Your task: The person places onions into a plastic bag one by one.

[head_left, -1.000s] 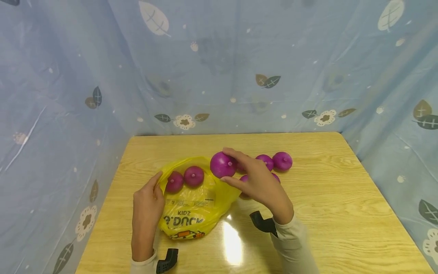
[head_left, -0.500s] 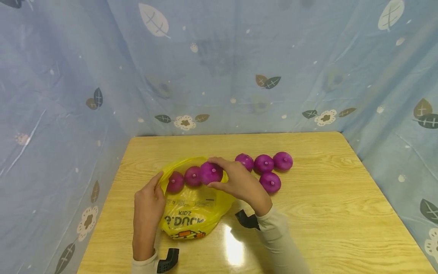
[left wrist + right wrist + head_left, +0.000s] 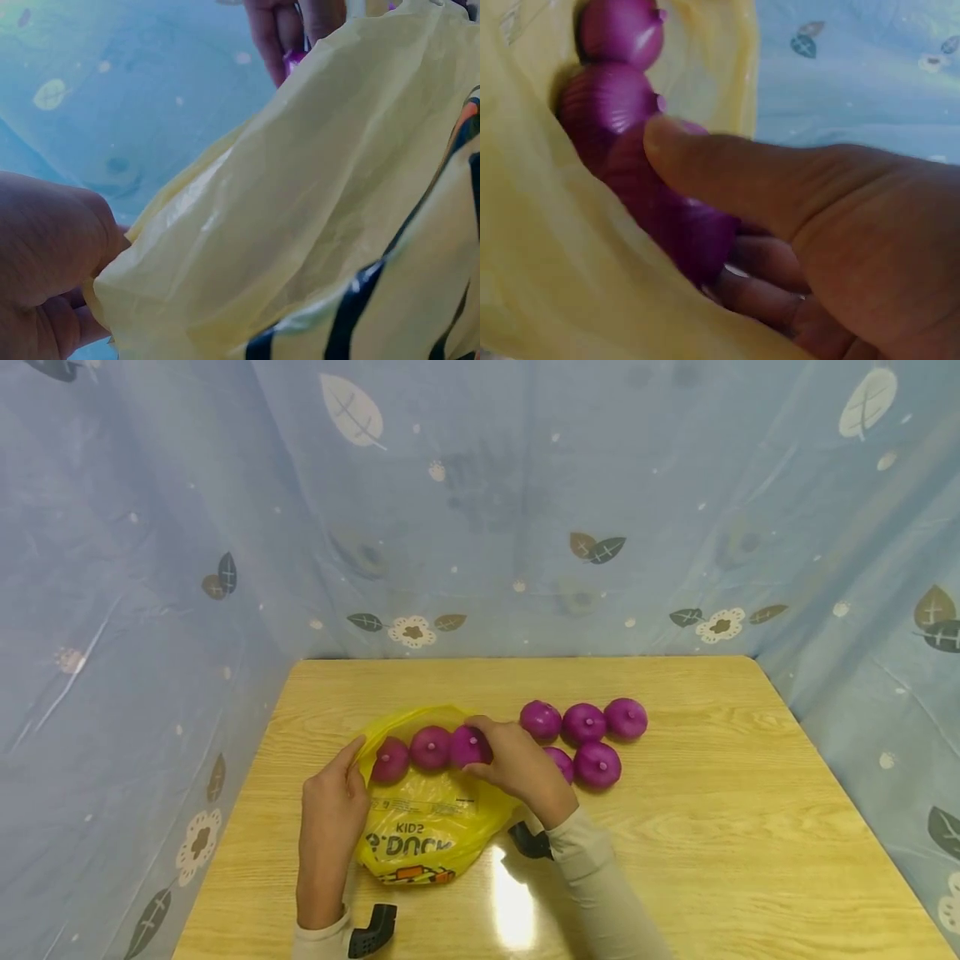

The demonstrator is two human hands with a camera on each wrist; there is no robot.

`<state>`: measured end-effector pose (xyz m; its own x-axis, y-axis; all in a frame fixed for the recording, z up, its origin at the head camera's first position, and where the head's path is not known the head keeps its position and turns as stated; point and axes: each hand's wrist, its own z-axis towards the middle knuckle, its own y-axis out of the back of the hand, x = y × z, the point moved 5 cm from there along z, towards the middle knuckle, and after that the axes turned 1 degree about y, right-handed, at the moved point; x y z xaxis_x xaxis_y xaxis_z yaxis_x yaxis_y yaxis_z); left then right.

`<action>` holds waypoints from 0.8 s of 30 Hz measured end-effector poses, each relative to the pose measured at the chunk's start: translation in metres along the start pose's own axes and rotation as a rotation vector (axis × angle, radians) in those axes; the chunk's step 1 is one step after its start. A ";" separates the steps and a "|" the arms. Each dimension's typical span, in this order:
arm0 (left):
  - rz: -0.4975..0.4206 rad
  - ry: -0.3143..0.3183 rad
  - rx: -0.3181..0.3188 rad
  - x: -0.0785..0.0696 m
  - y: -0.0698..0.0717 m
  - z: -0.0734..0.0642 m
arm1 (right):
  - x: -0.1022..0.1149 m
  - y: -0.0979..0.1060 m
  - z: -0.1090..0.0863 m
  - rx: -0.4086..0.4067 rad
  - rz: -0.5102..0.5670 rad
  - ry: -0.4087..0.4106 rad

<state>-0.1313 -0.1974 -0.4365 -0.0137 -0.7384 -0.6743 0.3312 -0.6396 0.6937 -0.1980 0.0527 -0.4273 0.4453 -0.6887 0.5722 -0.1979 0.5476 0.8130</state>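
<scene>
A pale yellow, wood-grained tabletop (image 3: 750, 810) is bordered at the back and both sides by blue cloth (image 3: 495, 518), which is printed with leaves (image 3: 352, 410), white-petalled flowers (image 3: 412, 632) and small pale spots (image 3: 437, 471). A bright patch of light (image 3: 513, 897) is reflected in the tabletop's nearer part.

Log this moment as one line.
left hand: holds yellow plastic bag | right hand: grips round purple onion-like object in bag's mouth | light wood-grain table: five more

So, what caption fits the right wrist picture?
The right hand grips a purple onion-like thing beside two more in a yellow bag.
</scene>
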 end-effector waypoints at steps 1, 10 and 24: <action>0.000 -0.002 0.000 0.000 0.000 0.000 | -0.002 -0.001 0.001 -0.008 -0.002 -0.012; 0.007 -0.010 0.001 -0.001 0.000 0.001 | -0.013 -0.010 0.004 -0.058 0.002 -0.080; 0.007 -0.008 0.002 -0.001 -0.001 0.003 | -0.027 -0.024 0.008 -0.115 0.011 -0.052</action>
<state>-0.1342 -0.1967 -0.4365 -0.0193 -0.7447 -0.6671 0.3293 -0.6347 0.6991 -0.2124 0.0542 -0.4618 0.3971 -0.7042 0.5886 -0.0997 0.6044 0.7904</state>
